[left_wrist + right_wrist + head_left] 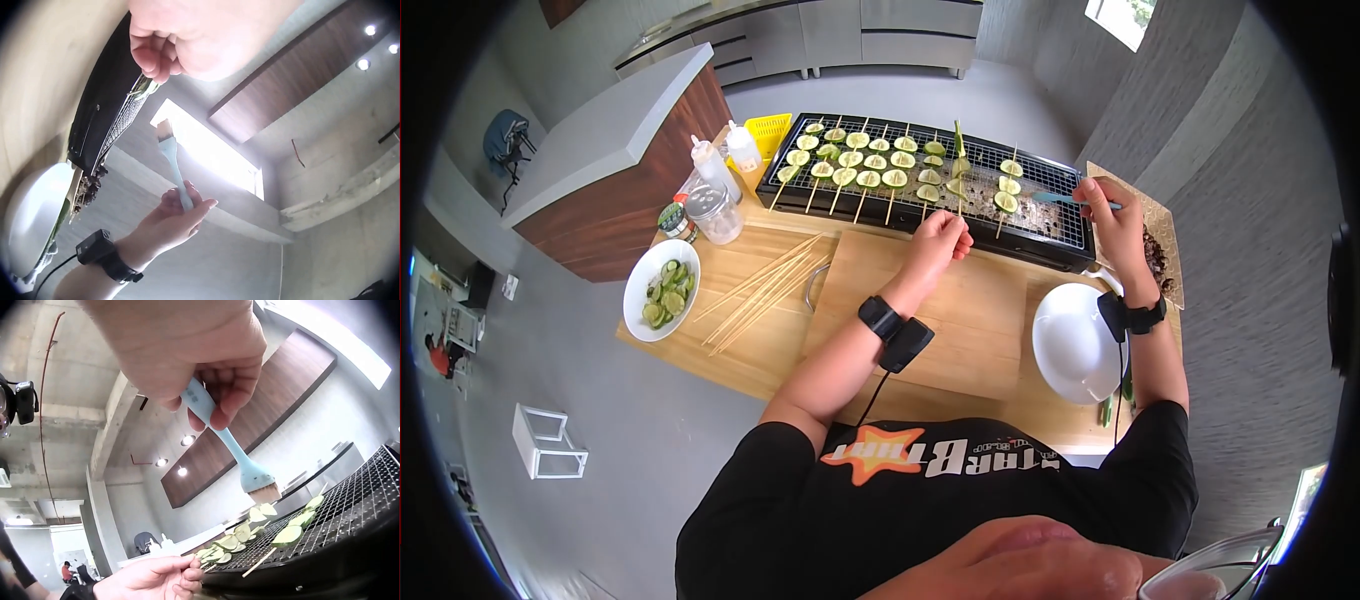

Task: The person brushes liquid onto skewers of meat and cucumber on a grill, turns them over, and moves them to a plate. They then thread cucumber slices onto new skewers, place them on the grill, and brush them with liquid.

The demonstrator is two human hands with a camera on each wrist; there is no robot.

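Observation:
The left hand (pixel 935 250) is at the front edge of the black grill (pixel 1040 245), fingers curled round the near end of a skewer of green slices (pixel 956 187); the stick's tip is hidden in the fingers. Over the grill's right end, the right hand (pixel 1115 220) grips a light blue brush (pixel 231 445) by its handle. The brush's bristles (pixel 265 493) point down and hang close to the slices in the right wrist view. One skewer of three slices (pixel 1009 185) lies right of the held one. Several more skewers lie in a row to the left.
Bare skewers (pixel 765 295) and a bowl of slices (pixel 632 300) are on the table's left, near bottles (pixel 718 170). A wooden board (pixel 915 320) lies before the grill. An empty white bowl (pixel 1070 345) stands under the right forearm, with brown paper (pixel 1165 215) beyond.

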